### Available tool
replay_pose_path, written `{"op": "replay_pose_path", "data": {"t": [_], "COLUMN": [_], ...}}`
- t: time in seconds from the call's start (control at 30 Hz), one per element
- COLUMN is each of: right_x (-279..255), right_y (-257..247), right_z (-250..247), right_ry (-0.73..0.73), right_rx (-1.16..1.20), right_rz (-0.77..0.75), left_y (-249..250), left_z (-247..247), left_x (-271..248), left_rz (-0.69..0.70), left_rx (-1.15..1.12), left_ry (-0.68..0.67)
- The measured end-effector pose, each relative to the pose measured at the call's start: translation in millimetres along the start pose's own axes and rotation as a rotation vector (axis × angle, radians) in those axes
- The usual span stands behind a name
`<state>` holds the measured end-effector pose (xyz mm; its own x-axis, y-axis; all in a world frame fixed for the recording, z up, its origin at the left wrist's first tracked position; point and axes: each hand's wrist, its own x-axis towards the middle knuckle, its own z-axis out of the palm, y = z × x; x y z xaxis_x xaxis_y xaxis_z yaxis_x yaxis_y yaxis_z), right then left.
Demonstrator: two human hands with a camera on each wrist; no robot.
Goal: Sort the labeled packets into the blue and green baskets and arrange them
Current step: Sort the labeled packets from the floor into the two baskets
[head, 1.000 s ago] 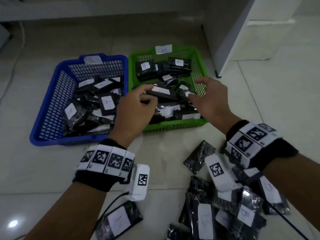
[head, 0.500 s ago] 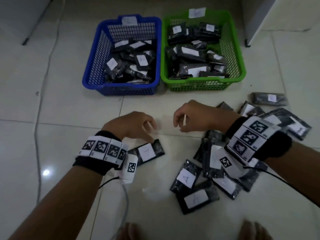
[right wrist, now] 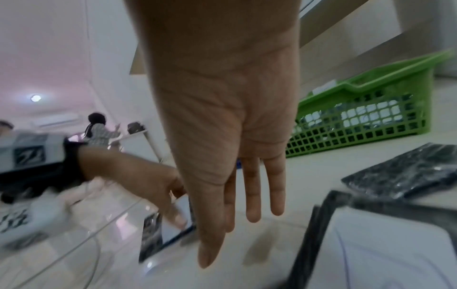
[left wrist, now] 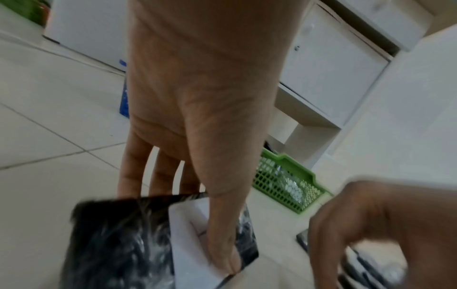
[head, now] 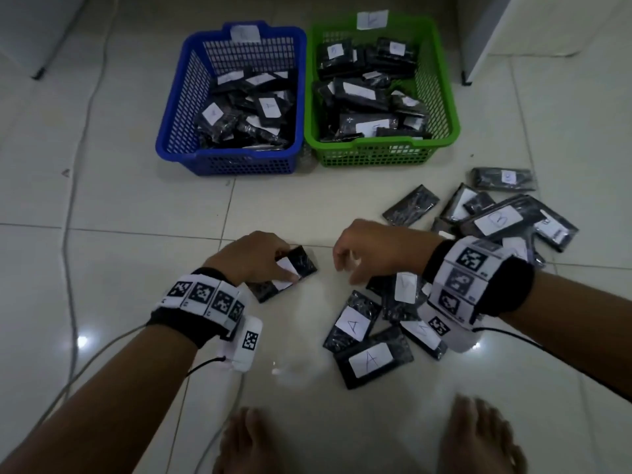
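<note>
the left hand [head: 253,256] is pinching a labeled packet [head: 297,268] on the floor [head: 136,206]; the right hand [head: 376,248], loosely curled and empty, is hovering just beside it.

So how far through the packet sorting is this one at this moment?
Well under way, not finished. Done: the blue basket and green basket both already hold many packets. In hand: the left hand pinches one labeled packet on the floor; the right hand hovers empty, fingers relaxed, beside the loose pile. Left: over a dozen packets there, including two marked A, plus tidying the baskets.
</note>
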<state>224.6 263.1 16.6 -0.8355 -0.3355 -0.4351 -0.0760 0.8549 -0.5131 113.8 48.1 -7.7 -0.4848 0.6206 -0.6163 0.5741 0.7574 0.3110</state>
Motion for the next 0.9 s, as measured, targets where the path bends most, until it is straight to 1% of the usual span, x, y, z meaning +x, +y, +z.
{"op": "replay_pose_path", "data": {"t": [0.1, 0.17, 0.23, 0.33, 0.37, 0.4, 0.43, 0.5, 0.57, 0.63, 0.7, 0.77, 0.83, 0.87, 0.9], "right_x": [-3, -1, 0, 4, 7, 9, 14, 23, 33, 45, 63, 85, 108, 121, 133], "right_y": [-9, -10, -8, -1, 1, 3, 4, 7, 6, 5, 3, -3, -12, -16, -21], "right_z": [25, 41, 53, 57, 53, 47, 36, 8, -30, -67, -96, -114, -124, -127, -128], "right_ry": [-0.119, -0.195, -0.210, -0.245, -0.242, -0.212, -0.157, -0.015, 0.113, 0.250, 0.375, 0.519, 0.661, 0.726, 0.788], "right_rx": [-0.097, -0.185, -0.201, -0.175, -0.132, -0.065, 0.004, 0.118, 0.173, 0.318, 0.612, 0.867, 1.010, 1.076, 1.142], "right_rz": [-0.060, -0.094, -0.114, -0.093, -0.083, -0.070, -0.049, -0.028, 0.023, 0.111, 0.173, 0.217, 0.285, 0.300, 0.296], "left_y": [-1, 1, 2, 1, 0, 0, 0, -5, -15, -25, -34, -43, -49, -52, -53], "left_z": [-12, -20, -28, -43, -50, -57, -66, -85, -103, -123, -140, -153, -162, -166, -168], "left_x": [0, -2, -4, -9, -12, -14, -15, -11, -2, 9, 18, 28, 40, 47, 51], "left_rz": [0.001, -0.020, -0.046, -0.067, -0.079, -0.101, -0.126, -0.193, -0.245, -0.287, -0.273, -0.213, -0.177, -0.165, -0.152], "left_rx": [-0.231, -0.374, -0.519, -0.776, -0.880, -0.968, -1.022, -1.008, -0.978, -1.049, -1.131, -1.142, -1.133, -1.133, -1.144], "left_ry": [-0.004, 0.029, 0.046, 0.000, 0.001, 0.025, 0.087, 0.277, 0.487, 0.623, 0.697, 0.759, 0.860, 0.909, 0.931]}}
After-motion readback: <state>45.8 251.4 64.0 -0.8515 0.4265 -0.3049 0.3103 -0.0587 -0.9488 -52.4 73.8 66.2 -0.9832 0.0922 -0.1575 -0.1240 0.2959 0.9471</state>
